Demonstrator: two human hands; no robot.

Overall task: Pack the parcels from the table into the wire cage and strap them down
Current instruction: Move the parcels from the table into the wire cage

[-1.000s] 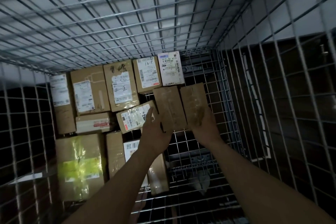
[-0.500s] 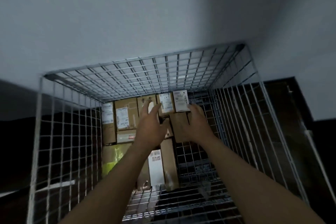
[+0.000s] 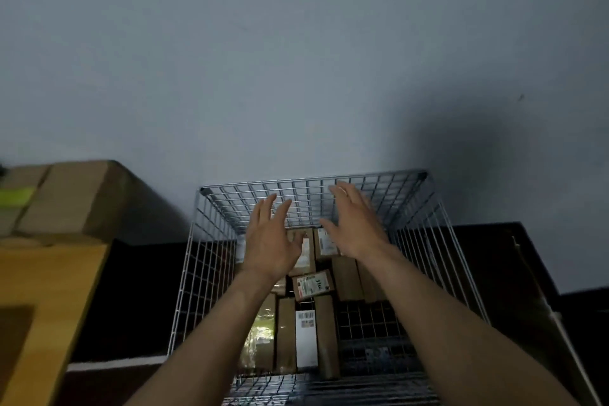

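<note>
Left hand (image 3: 270,245) and right hand (image 3: 357,229) let go of the two brown parcels (image 3: 346,277), rose above the wire cage (image 3: 204,273) with fingers spread; bench (image 3: 49,290) now in view at left.

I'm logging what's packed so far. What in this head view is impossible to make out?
Head view:
1. Back-row brown cardboard parcels in the silver wire cage: partly covered by the open left hand and right hand.
2. White parcel labels: too small and dim to read.
3. Brown cardboard boxes on the yellow wooden table: blurred, cut by the left edge.
4. Cage's near side: cut by the bottom edge.
</note>
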